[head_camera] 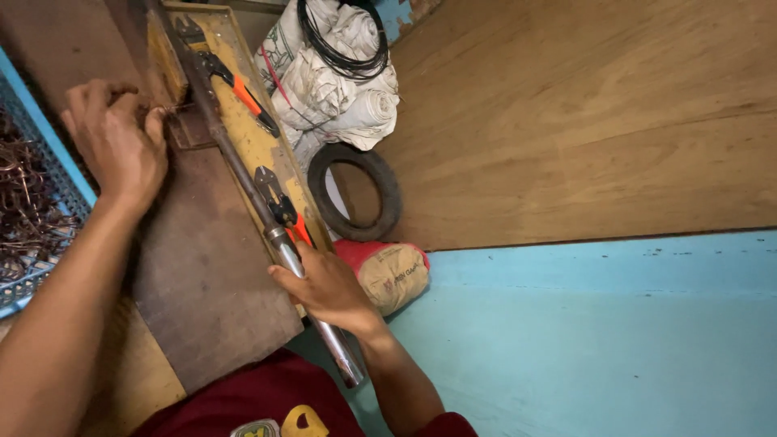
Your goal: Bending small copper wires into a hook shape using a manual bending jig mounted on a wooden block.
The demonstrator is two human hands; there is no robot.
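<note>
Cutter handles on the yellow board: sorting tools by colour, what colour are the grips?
Orange grips, clearest in the head view.

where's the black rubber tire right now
In the head view, the black tire sits upright right of the workbench, below the white sacks and above the red-and-tan bag.

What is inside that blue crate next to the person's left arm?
The blue crate holds a tangle of brownish bent metal wire pieces. The left hand rests beside it. The frame edge cuts off the rest, and the pile hides the crate's bottom.
</note>
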